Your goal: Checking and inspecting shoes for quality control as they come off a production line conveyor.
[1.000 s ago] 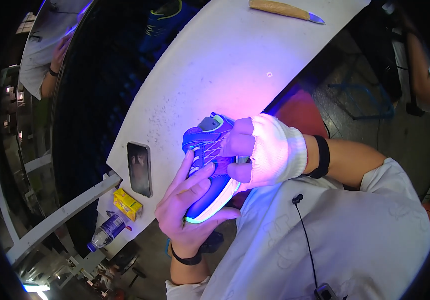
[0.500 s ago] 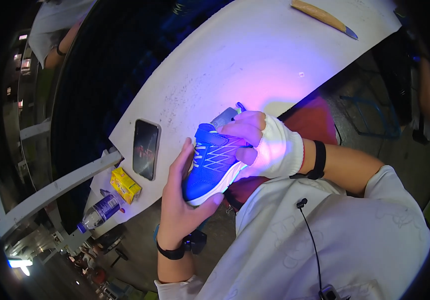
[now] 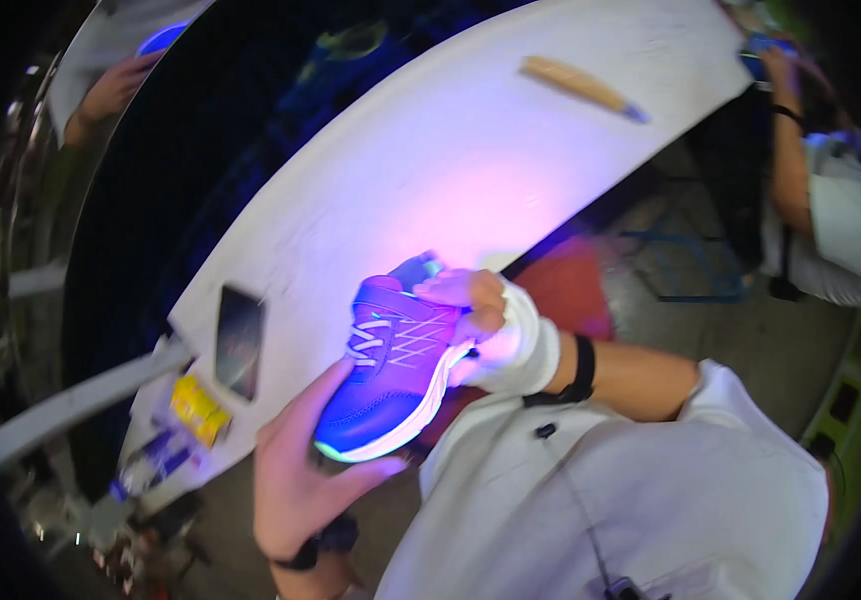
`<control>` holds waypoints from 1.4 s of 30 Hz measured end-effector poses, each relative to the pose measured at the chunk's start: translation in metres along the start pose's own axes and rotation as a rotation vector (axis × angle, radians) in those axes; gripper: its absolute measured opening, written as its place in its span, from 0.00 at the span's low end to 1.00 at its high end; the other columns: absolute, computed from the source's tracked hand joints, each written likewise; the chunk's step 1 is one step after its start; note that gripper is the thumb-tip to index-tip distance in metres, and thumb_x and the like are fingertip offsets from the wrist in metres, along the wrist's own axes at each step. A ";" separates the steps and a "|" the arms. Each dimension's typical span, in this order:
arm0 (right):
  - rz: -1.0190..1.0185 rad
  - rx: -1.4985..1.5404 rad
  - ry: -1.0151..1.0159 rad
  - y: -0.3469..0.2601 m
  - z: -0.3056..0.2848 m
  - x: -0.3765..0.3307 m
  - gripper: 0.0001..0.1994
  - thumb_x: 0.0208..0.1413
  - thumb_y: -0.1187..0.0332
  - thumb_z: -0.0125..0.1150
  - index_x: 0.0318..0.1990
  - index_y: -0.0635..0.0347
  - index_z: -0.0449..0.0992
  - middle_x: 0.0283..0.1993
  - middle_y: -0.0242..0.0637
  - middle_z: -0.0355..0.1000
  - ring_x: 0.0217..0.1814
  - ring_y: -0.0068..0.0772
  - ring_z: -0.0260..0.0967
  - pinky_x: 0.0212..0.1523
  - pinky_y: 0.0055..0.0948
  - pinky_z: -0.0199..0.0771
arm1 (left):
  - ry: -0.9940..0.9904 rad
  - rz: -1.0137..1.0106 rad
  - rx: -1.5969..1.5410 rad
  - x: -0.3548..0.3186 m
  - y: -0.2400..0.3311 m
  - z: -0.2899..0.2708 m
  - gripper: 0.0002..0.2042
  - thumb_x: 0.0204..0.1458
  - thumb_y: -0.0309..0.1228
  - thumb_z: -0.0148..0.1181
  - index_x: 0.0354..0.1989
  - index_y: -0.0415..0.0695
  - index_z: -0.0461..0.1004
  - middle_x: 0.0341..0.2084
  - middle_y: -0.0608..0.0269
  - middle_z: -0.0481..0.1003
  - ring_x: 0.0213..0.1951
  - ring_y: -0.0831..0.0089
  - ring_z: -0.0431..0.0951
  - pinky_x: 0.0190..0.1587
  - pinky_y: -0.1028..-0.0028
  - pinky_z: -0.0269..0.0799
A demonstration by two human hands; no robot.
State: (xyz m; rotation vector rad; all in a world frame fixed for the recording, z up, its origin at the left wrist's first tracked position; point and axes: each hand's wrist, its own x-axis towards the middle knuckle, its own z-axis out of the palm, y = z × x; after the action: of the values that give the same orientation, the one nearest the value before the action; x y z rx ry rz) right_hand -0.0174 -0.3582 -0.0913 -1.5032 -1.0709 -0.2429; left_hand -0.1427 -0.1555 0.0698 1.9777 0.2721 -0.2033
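Observation:
A small blue sneaker (image 3: 401, 352) with white laces, a strap and a pale glowing sole is tilted in front of me, its toe toward the lower left. My bare left hand (image 3: 299, 468) curves around the toe end, thumb along the sole's edge and fingers on the far side, partly hidden. In a white fingerless glove, my right hand (image 3: 491, 325) grips the shoe near the heel and collar. Violet light falls on the upper and on the white table (image 3: 431, 130) behind it.
A phone (image 3: 240, 345) lies on the table at the left, by a yellow carton (image 3: 200, 411) and a plastic bottle (image 3: 154, 463). Farther off is a wooden-handled knife (image 3: 583, 86). A red seat (image 3: 561, 290) is below the table. Other people work at far left and right.
The shoe and both hands have shifted left and down in view, along with the table. More of the shoe's front shows as my left hand sits lower around the toe.

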 end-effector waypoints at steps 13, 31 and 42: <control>0.237 0.196 -0.247 -0.046 -0.106 0.059 0.27 0.42 0.62 0.88 0.50 0.59 0.83 0.52 0.45 0.83 0.53 0.49 0.84 0.55 0.40 0.84 | 0.367 0.477 0.001 0.042 -0.066 0.139 0.26 0.47 0.24 0.78 0.54 0.37 0.74 0.47 0.48 0.76 0.47 0.48 0.77 0.49 0.56 0.75; 0.505 -0.052 -0.303 0.006 -0.160 0.030 0.27 0.43 0.68 0.84 0.53 0.61 0.83 0.59 0.51 0.81 0.61 0.47 0.81 0.63 0.43 0.81 | 0.251 0.474 0.332 0.096 -0.020 0.130 0.23 0.42 0.28 0.83 0.42 0.39 0.73 0.44 0.49 0.74 0.47 0.49 0.75 0.48 0.55 0.74; 0.738 0.281 -0.172 0.022 -0.071 0.069 0.27 0.68 0.49 0.64 0.55 0.70 0.79 0.48 0.43 0.81 0.49 0.33 0.79 0.52 0.35 0.79 | 0.262 0.468 -0.032 0.069 -0.027 -0.007 0.39 0.36 0.29 0.86 0.63 0.38 0.78 0.57 0.53 0.80 0.56 0.60 0.82 0.62 0.63 0.76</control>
State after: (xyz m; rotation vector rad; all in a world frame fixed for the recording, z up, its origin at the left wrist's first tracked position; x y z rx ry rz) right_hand 0.0663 -0.3846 -0.0404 -1.5724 -0.5847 0.5377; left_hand -0.0838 -0.1313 0.0304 1.9766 -0.0264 0.3607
